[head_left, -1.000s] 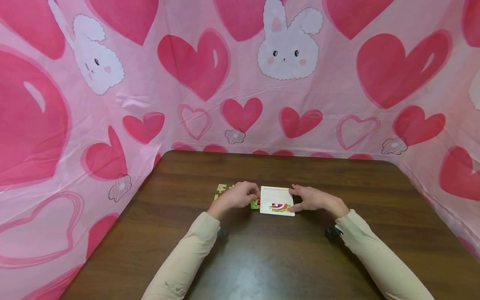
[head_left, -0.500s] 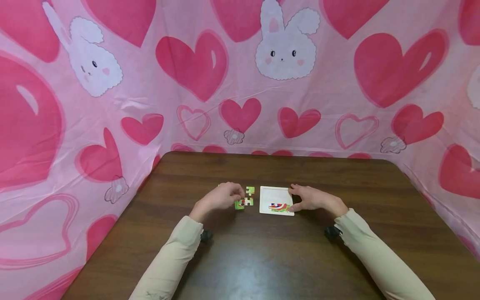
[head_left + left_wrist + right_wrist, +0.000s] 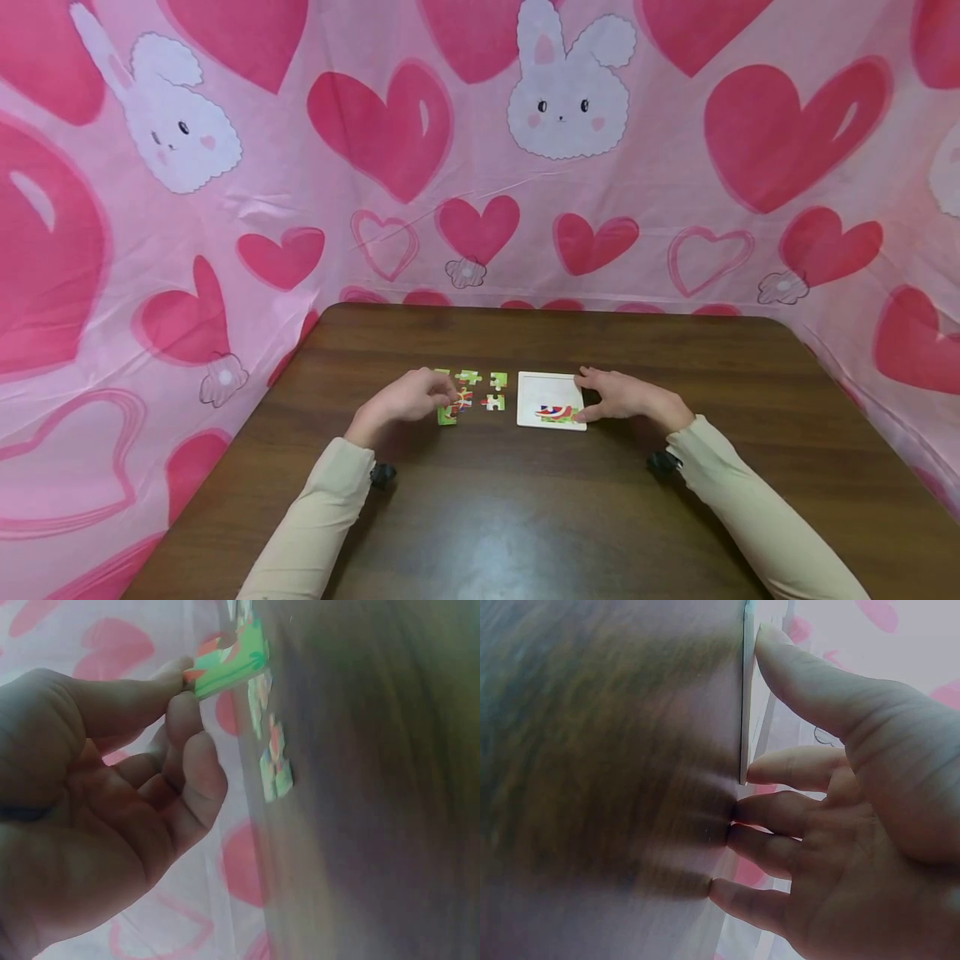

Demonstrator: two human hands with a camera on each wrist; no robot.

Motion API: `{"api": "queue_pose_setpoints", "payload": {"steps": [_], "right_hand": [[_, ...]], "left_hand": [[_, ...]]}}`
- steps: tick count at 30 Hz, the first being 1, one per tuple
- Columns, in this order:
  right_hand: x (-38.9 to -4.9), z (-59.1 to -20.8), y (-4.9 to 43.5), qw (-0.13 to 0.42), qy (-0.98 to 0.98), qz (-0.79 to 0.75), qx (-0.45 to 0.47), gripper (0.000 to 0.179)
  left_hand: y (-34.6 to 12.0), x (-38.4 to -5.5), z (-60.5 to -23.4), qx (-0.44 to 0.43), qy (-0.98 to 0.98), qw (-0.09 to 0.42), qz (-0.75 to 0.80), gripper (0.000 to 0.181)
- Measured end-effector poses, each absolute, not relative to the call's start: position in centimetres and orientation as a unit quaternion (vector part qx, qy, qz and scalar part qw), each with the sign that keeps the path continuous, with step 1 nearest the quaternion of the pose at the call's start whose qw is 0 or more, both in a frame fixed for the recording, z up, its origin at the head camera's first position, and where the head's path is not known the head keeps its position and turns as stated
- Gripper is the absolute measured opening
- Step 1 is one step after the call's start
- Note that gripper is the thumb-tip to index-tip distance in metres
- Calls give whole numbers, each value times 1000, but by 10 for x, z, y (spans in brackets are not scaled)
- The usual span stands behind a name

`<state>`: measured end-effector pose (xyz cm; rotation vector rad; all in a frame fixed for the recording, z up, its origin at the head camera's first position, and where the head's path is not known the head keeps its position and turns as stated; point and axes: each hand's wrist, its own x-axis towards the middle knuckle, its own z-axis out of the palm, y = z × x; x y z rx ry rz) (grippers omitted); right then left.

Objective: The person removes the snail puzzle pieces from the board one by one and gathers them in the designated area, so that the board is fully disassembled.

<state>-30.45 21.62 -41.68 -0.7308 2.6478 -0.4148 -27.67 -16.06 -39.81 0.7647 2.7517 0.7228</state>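
Observation:
My left hand (image 3: 408,396) pinches a green and red jigsaw puzzle piece (image 3: 238,664) between thumb and index finger; the wrist view shows it raised off the table. Several loose puzzle pieces lie close by, among them a green one (image 3: 498,381) and a green and white one (image 3: 493,402). To their right is a square white puzzle tray (image 3: 547,390), with joined colourful pieces (image 3: 553,414) in its lower right part. My right hand (image 3: 622,394) rests at the tray's right side, thumb on its edge and the other fingers extended, some fingertips touching the table.
A brown wooden table (image 3: 525,500) carries everything. Behind it and at both sides hangs a pink cloth (image 3: 660,150) printed with hearts and rabbits. Another loose piece (image 3: 468,377) lies at the back of the group.
My left hand has moved left from the tray's edge with the green and red puzzle piece, uncovering the loose pieces to its right. My right hand keeps its place on the tray.

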Motion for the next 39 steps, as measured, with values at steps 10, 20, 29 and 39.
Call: {"api": "queue_pose_setpoints", "payload": {"steps": [10, 20, 29, 39], "right_hand": [[-305, -417, 217, 183, 937, -150, -257, 85], [-306, -418, 217, 180, 939, -146, -255, 86], [-306, -418, 217, 181, 939, -148, -251, 86], [-307, -419, 217, 183, 939, -150, -249, 86]], "left_hand": [[-179, -280, -394, 251, 927, 148, 238, 8], [-186, -286, -396, 231, 920, 197, 247, 11], [-187, -293, -395, 233, 927, 175, 236, 9], [-166, -292, -382, 231, 925, 146, 265, 22]]}}
